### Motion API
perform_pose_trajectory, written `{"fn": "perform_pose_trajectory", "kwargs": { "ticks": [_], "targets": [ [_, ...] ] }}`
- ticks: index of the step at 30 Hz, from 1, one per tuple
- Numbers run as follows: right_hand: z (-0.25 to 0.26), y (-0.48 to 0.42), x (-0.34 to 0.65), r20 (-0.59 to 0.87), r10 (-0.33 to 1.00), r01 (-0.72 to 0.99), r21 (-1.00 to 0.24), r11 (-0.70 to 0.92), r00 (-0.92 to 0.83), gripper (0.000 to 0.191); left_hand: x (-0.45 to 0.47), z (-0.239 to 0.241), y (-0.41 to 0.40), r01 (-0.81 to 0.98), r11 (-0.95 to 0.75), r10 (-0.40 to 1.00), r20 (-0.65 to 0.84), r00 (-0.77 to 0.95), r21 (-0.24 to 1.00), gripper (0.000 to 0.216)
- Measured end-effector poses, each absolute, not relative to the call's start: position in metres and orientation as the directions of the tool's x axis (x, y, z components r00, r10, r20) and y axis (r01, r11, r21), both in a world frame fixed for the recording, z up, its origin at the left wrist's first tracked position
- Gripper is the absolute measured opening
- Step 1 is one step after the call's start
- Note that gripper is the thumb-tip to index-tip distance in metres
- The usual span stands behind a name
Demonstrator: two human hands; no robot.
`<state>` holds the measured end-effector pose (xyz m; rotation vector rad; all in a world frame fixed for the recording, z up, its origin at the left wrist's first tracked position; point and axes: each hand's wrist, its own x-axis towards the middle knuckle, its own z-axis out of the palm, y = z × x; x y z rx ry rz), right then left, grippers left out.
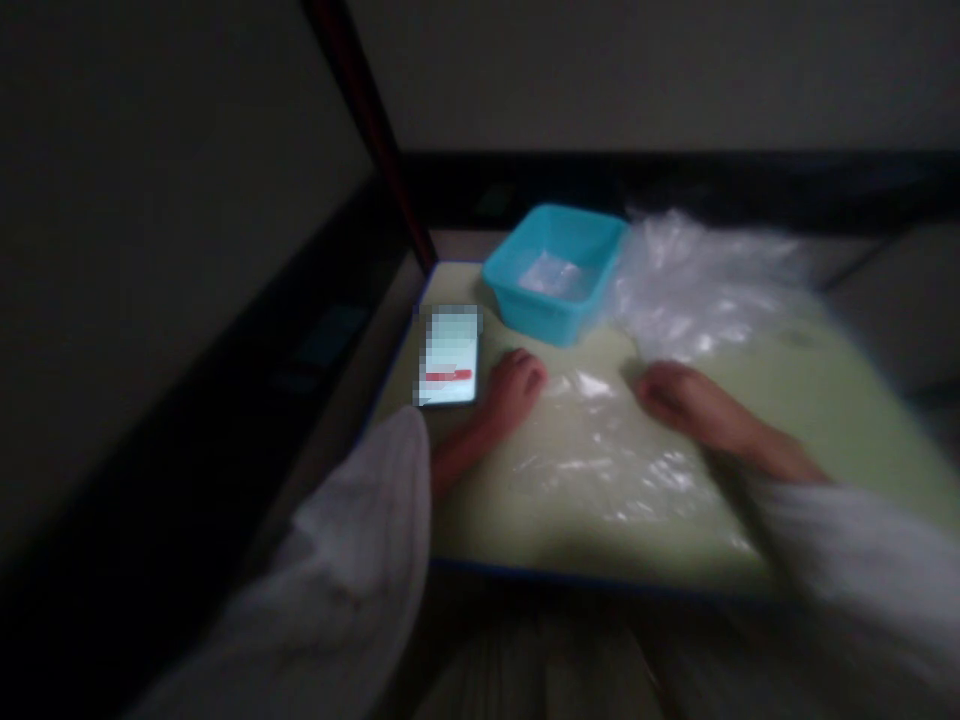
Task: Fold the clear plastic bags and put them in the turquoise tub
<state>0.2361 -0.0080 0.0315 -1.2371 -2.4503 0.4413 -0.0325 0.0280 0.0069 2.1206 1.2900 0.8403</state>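
Observation:
A clear plastic bag [607,460] lies spread over the pale yellow-green table top, shiny and creased. At its upper left corner my left hand [517,385] is closed, fingers curled on the plastic. My right hand [686,400], blurred, is closed too and grips the bag near its upper right corner. Beyond the hands stands a turquoise plastic basin [559,310] with some clear plastic lying inside. To its right is a loose heap of clear plastic bags [697,280], close in front of my right hand.
A phone [450,355] with a lit screen lies left of my left hand. The table [525,540] has a blue edge. Behind it are a wall [675,80] with a dark band and a dark red pole [375,130] at the left corner. The room is dim.

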Motion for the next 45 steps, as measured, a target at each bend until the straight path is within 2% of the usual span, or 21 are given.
{"fn": "perform_pose_trajectory", "kwargs": {
  "ticks": [5,8,13,19,22,27,32,36,39,40,42,45],
  "targets": [
    [0.034,-0.012,0.232,0.235,0.828,0.693,-0.460,0.556,-0.508,0.016,-0.033,0.005,0.029,0.470,-0.343,0.924,0.201,0.325,0.813,0.011],
    [0.038,-0.018,0.223,0.263,0.776,0.650,-0.432,0.626,-0.573,0.019,-0.032,0.004,0.031,0.415,-0.302,0.937,0.187,0.295,0.859,0.008],
    [0.037,-0.025,0.209,0.173,0.639,0.563,-0.341,0.753,-0.750,0.018,-0.032,0.003,0.032,0.362,-0.252,0.948,0.154,0.278,0.897,0.014],
    [0.036,-0.025,0.207,0.179,0.629,0.532,-0.391,0.751,-0.756,0.018,-0.033,0.004,0.032,0.353,-0.221,0.954,0.127,0.271,0.909,0.016],
    [0.042,-0.026,0.212,0.218,0.713,0.549,-0.503,0.668,-0.667,0.016,-0.033,0.005,0.032,0.367,-0.209,0.958,0.115,0.262,0.907,0.017],
    [0.052,-0.026,0.219,0.197,0.915,0.572,-0.729,0.376,-0.351,0.014,-0.035,0.008,0.032,0.411,-0.183,0.967,0.088,0.239,0.893,0.015],
    [0.051,-0.021,0.218,0.053,0.990,0.308,-0.947,0.092,-0.132,0.032,-0.037,0.016,0.029,0.451,-0.169,0.971,0.070,0.228,0.876,0.006],
    [0.057,-0.021,0.218,-0.090,0.991,0.096,-0.992,-0.081,-0.097,0.041,-0.037,0.028,0.025,0.408,-0.113,0.973,0.017,0.230,0.906,0.008],
    [0.072,-0.027,0.217,-0.166,0.970,0.039,-0.986,-0.162,-0.175,0.035,-0.036,0.039,0.021,0.230,-0.094,0.968,0.035,0.250,0.969,0.011],
    [0.079,-0.031,0.216,-0.155,0.965,0.036,-0.988,-0.151,-0.210,0.031,-0.036,0.043,0.019,0.165,-0.126,0.961,0.080,0.264,0.978,0.011],
    [0.093,-0.038,0.216,-0.039,0.968,0.039,-0.999,-0.030,-0.249,0.026,-0.038,0.054,0.015,0.064,-0.259,0.929,0.231,0.288,0.964,0.012],
    [0.116,-0.055,0.223,0.316,0.927,0.163,-0.923,0.350,-0.200,0.018,-0.046,0.073,0.005,-0.035,-0.571,0.780,0.555,0.287,0.820,0.008]
  ]
}}
